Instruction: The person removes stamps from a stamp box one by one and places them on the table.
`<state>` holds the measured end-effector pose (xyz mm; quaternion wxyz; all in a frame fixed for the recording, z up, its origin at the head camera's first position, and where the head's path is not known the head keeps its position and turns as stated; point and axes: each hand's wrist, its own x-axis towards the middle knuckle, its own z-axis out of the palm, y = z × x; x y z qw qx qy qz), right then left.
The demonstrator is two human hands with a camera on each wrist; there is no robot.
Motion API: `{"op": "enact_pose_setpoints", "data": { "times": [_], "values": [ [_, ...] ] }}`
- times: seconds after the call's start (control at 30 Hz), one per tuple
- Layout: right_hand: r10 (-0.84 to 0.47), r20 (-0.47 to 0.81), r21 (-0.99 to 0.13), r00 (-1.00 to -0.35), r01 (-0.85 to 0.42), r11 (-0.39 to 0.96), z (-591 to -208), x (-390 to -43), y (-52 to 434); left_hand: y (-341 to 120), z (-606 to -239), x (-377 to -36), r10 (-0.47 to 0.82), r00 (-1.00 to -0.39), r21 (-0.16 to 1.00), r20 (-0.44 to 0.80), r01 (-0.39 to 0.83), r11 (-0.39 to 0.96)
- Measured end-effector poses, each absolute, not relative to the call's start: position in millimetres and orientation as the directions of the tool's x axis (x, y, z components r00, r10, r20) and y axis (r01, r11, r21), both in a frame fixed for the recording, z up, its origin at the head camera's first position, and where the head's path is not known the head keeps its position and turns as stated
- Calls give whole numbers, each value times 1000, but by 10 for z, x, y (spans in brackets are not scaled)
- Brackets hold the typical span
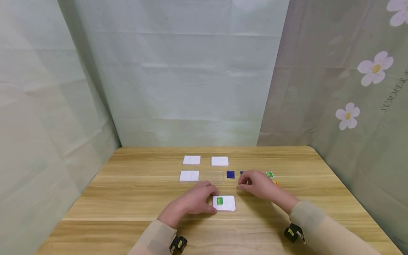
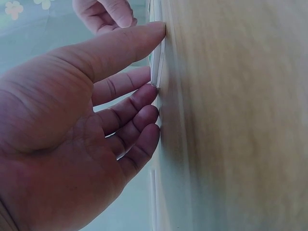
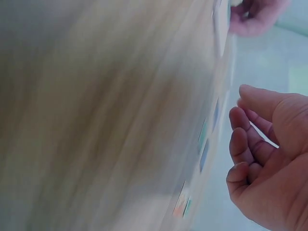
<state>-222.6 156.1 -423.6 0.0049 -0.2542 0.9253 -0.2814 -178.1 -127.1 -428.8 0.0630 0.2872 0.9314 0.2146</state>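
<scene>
My left hand [image 1: 197, 199] holds the left end of a clear flat case with a white card [image 1: 228, 204], its thumb at the near corner and a finger at the far one. A small green square [image 1: 220, 201] lies on that card. In the left wrist view the thumb of the left hand [image 2: 72, 110] meets the case's edge [image 2: 156, 60]. My right hand [image 1: 258, 184] hovers to the right of the case, over small colored squares. Loosely bent fingers show in the right wrist view, with nothing visible between thumb and forefinger of that right hand [image 3: 269, 154].
Beyond my hands lie a clear case piece [image 1: 214, 173], a white-filled case [image 1: 189, 176], and two more such cases, back left [image 1: 191, 160] and back right [image 1: 220, 161]. A blue square [image 1: 230, 174], a green square [image 1: 270, 174] and an orange piece [image 1: 277, 183] lie near the right hand.
</scene>
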Motion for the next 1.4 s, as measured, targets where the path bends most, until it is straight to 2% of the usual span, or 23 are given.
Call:
{"op": "enact_pose_setpoints", "data": {
  "times": [0.4, 0.9, 1.4],
  "values": [
    [-510, 85, -595, -856, -454, 663, -4259, -2033, 1271, -1285, -4296, -1786, 560, -829, 450, -4, 498, 741],
    [-587, 75, -553, -806, -523, 648, -4291, -1971, 1055, -1293, -4310, -1795, 565, -825, 424, 14, 516, 744],
    [-565, 60, -529, -823, -506, 681, -4344, -1996, 996, -1286, -4290, -1779, 564, -826, 425, 3, 512, 747]
  ]
}}
